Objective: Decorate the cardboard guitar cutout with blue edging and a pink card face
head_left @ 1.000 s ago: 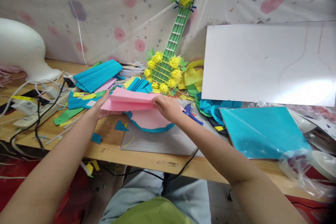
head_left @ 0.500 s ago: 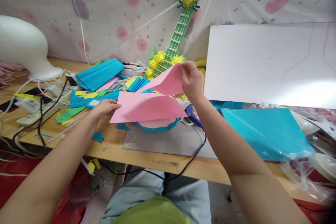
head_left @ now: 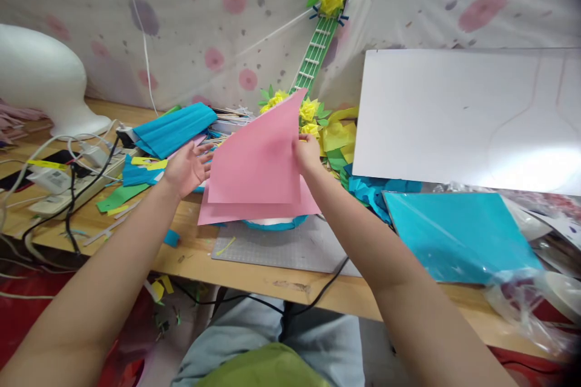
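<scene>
A pink paper sheet (head_left: 258, 163) stands raised over the cutting mat, its right edge pinched in my right hand (head_left: 307, 154). Beside its left edge, my left hand (head_left: 187, 168) is open with the fingers spread. More pink paper (head_left: 218, 213) lies below the raised sheet. Beneath that shows part of a round white piece with a blue rim (head_left: 276, 225). Behind the paper leans a green guitar-like neck (head_left: 313, 54) with yellow paper flowers (head_left: 331, 0); its lower part is partly hidden.
A grey cutting mat (head_left: 254, 251) lies at the front of the wooden table (head_left: 200, 263). Left are a power strip (head_left: 86, 184), cables and a white foam head (head_left: 40, 72). Right are a large white board (head_left: 426, 115) and wrapped blue paper (head_left: 458, 233).
My right hand has moved left and down, and the pink sheet now stands up, turned toward me. My left hand has let go of the pink paper and opened.
</scene>
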Demonstrator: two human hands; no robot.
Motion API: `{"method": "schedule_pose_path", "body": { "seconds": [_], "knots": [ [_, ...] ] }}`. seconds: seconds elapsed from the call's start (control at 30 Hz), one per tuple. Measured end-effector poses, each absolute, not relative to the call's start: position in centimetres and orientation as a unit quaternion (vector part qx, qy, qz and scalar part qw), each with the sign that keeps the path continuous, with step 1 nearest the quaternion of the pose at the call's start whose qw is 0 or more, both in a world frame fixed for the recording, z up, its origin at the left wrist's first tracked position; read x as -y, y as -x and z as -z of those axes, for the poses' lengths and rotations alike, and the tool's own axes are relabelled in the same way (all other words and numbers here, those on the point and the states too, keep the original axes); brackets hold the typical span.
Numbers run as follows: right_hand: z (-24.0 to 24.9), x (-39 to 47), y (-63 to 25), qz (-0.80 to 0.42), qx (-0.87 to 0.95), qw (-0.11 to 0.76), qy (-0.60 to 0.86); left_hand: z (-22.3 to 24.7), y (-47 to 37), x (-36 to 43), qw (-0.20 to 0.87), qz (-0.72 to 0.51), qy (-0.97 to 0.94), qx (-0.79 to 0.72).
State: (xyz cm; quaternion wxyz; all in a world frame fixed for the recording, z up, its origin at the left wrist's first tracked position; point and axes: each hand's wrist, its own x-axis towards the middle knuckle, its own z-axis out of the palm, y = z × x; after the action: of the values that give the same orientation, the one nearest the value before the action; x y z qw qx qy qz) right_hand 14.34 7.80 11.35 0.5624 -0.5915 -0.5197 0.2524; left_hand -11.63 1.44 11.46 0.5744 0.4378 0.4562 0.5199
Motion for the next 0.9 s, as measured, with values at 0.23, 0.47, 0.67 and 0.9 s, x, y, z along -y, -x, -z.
{"method": "schedule_pose_path", "body": {
  "seconds": [0.23,0.47,0.67,0.9],
  "knots": [
    [-9.4,-8.2,-11.4,-0.367,0.409,0.594,0.587,-9.8,13.0,-1.9,0.436,-0.500,-0.431,-0.611],
    [-8.9,-8.8,-11.4,-0.398,0.397,0.597,0.572,-10.3,12.7,-2.8,0.456,-0.471,-0.467,-0.594],
    [-9.3,-9.2,-18.2,-0.301,0.570,0.521,0.559,-10.7,13.8,-4.8,0.319,-0.522,-0.445,-0.654],
    [-5.5,-8.7,-32.5,0.136,0.845,0.085,0.510,-8.6,21.3,-8.9,0.159,-0.486,-0.355,-0.783]
  ]
}}
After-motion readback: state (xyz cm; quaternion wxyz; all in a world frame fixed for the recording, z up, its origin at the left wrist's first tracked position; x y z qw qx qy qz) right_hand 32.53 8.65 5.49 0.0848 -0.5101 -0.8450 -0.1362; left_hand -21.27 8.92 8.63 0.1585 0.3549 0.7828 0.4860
